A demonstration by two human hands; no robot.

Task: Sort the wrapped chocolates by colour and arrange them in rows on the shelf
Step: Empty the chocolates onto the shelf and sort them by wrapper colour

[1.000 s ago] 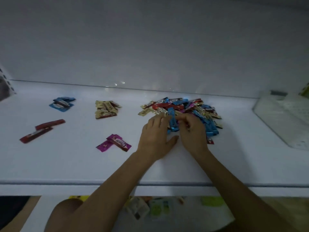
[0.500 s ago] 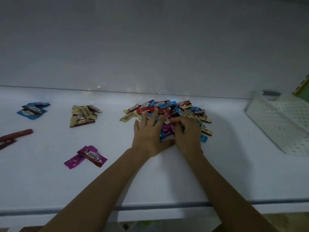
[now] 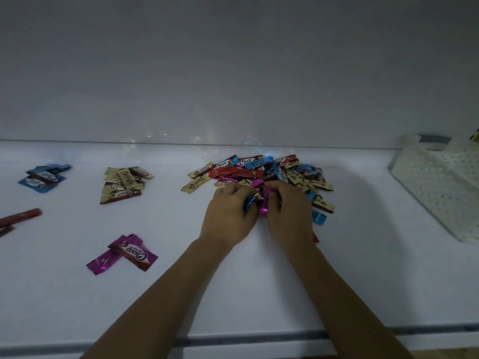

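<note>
Both forearms stretched forward, left hand (image 3: 228, 216) curled on a blue chocolate (image 3: 249, 204), right hand (image 3: 291, 211) pinching a pink chocolate (image 3: 265, 207)

I am seeing a mixed heap of small foil-wrapped chocolates (image 3: 261, 174) lying toward the back of the flat white shelf (image 3: 181, 294), its red, blue, gold and magenta wrappers overlapping at all angles, several reading "Choco". At the heap's near edge a magenta foil-wrapped chocolate (image 3: 265, 204) is pointing toward me, pinched by the right hand (image 3: 290, 211). Just beside it a crumpled blue foil-wrapped chocolate (image 3: 250, 204) is sitting in the curled fingers of the left hand (image 3: 228, 216). To the left, sorted groups are lying well apart: a blue pile (image 3: 42, 177) far back, a gold pile (image 3: 123, 183) between it and the heap, two long red sticks (image 3: 20, 217) at the left edge, and a pair of magenta chocolates (image 3: 124, 252) overlapping nearer the front.
</note>
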